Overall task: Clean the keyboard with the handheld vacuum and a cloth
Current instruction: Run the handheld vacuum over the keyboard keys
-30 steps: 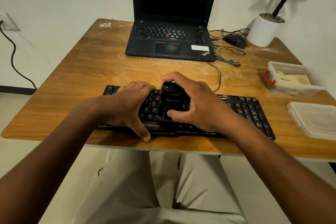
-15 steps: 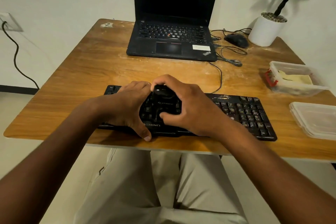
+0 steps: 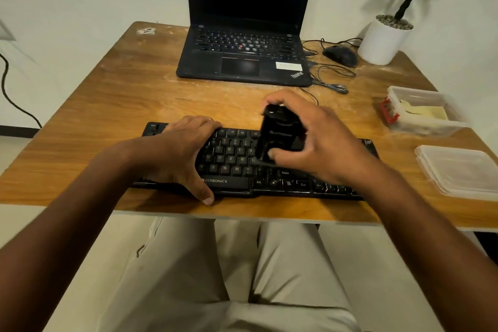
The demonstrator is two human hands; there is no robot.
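Fingers (image 3: 272, 155) of right hand (image 3: 318, 143) wrapped tight round handheld vacuum (image 3: 280, 135), now slid from middle of keyboard (image 3: 237, 164) toward 3 o'clock. Means sucking up dust, row by row; right end still to do. Left hand (image 3: 180, 151) spread flat, pinning keyboard's 9 o'clock end on counter (image 3: 107, 105). At 12, laptop (image 3: 242, 56). At 3, plastic tubs (image 3: 425, 113), well apart. No cloth seen.

Bare table (image 3: 113, 105) left (right: tubs (image 3: 420, 116)).

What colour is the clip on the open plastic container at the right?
Red; the clip shows on the container's left end in the head view.
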